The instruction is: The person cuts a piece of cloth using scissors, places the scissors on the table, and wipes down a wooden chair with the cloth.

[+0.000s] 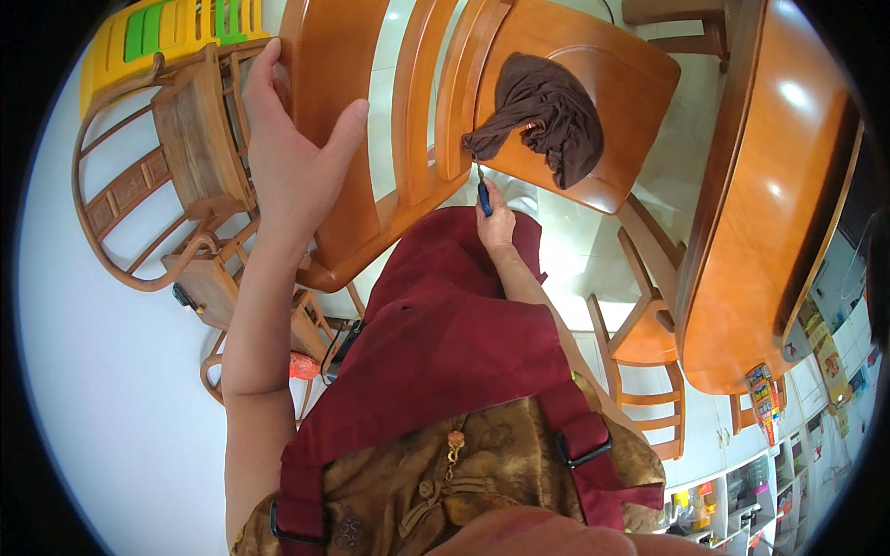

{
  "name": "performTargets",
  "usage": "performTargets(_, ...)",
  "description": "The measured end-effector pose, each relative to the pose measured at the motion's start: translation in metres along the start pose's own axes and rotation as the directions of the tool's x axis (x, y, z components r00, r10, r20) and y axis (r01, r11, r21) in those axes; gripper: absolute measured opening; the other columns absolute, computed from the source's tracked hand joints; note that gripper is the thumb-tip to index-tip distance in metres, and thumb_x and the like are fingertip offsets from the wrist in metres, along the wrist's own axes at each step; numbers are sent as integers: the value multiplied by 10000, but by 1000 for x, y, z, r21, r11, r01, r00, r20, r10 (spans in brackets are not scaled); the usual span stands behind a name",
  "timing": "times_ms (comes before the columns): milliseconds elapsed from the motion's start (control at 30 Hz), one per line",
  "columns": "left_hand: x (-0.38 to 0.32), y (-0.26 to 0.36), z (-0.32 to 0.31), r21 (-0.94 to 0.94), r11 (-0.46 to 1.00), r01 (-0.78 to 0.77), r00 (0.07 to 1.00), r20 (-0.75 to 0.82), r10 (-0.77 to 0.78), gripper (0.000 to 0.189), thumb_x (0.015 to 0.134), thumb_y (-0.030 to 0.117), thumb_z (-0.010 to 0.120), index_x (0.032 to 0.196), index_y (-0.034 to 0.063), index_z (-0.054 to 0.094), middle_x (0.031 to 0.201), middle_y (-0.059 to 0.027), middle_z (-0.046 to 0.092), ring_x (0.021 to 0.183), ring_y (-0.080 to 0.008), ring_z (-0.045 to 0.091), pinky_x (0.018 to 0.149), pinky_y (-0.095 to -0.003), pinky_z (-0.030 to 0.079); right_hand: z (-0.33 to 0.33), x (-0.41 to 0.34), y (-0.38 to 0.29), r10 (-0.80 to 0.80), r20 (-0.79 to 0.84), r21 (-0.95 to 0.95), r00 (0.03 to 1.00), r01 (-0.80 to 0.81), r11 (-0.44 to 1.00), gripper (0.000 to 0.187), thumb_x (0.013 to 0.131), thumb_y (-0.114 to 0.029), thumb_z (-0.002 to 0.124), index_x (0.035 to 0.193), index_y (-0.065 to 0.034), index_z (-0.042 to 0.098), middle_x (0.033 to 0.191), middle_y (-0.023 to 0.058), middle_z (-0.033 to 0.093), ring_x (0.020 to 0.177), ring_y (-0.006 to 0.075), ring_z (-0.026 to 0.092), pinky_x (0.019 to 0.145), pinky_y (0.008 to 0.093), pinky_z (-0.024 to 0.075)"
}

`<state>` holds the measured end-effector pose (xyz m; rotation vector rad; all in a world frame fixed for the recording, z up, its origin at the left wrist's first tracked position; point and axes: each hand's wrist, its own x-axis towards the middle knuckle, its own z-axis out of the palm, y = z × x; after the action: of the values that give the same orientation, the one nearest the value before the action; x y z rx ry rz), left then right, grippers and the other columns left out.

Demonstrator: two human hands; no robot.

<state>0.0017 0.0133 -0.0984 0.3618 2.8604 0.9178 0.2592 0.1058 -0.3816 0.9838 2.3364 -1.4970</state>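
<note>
My left hand (299, 153) is raised at the wooden chair's backrest (334, 125), its fingertips at the outer edge and its thumb spread over the front; whether it touches is unclear. In my right hand (496, 221) is a small tool with a blue handle (484, 198), perhaps a screwdriver. The tool's thin metal end points up to the joint between backrest and seat, beside a dark brown cloth (556, 118). That cloth lies crumpled on the chair's seat (640, 83), one twisted end reaching the backrest.
A long wooden table (765, 187) stands at the right, with another wooden chair (646, 333) beside it. At the left are a carved wooden armchair (198, 139) and a yellow and green plastic piece (167, 31). Shelves (726, 486) with goods stand at the lower right.
</note>
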Motion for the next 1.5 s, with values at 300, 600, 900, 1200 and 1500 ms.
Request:
performTargets(300, 2, -1, -3, 17, 999, -38, 999, -2, 38, 793, 794, 266, 733, 1400, 32, 277, 1317, -170, 408, 1188, -282, 474, 983, -376, 410, 9, -3, 3, -54, -28, 64, 998, 56, 996, 493, 779, -3, 625, 1249, -102, 515, 1153, 182, 609, 1008, 386, 598, 828, 430, 508)
performTargets(600, 1, -3, -2, 96, 992, -85, 996, -19, 87, 792, 795, 287, 732, 1393, 24, 284, 1317, -173, 404, 1199, -286, 462, 987, -378, 410, 24, -31, 19, 96, -31, 142, 995, -90, 986, 350, 851, -124, 617, 1192, -53, 578, 1102, 227, 619, 1015, 398, 596, 848, 431, 500)
performTargets(900, 2, -3, 0, 132, 986, -104, 994, 4, 105, 746, 859, 275, 683, 1414, 25, 251, 1376, -189, 346, 1233, -260, 446, 1009, -359, 394, -6, 4, 5, 130, -63, 185, 990, -116, 976, 275, 864, -176, 610, 1104, -43, 626, 927, 233, 655, 887, 387, 644, 761, 416, 505)
performTargets(1200, 0, -6, -1, 94, 992, -83, 996, -18, 85, 782, 807, 324, 713, 1392, 20, 292, 1331, -177, 399, 1204, -301, 465, 994, -387, 401, -42, 53, -24, 134, -44, 90, 990, -129, 988, 249, 856, -230, 630, 1062, -96, 668, 928, 204, 664, 893, 383, 636, 748, 402, 499)
performTargets(1500, 1, -3, -1, 99, 992, -72, 997, -18, 74, 769, 810, 294, 716, 1393, 28, 291, 1331, -181, 419, 1193, -284, 488, 977, -375, 421, -9, 49, -14, -112, -137, 38, 984, 119, 992, 311, 851, -125, 629, 1157, -75, 611, 994, 224, 646, 931, 390, 624, 781, 425, 505)
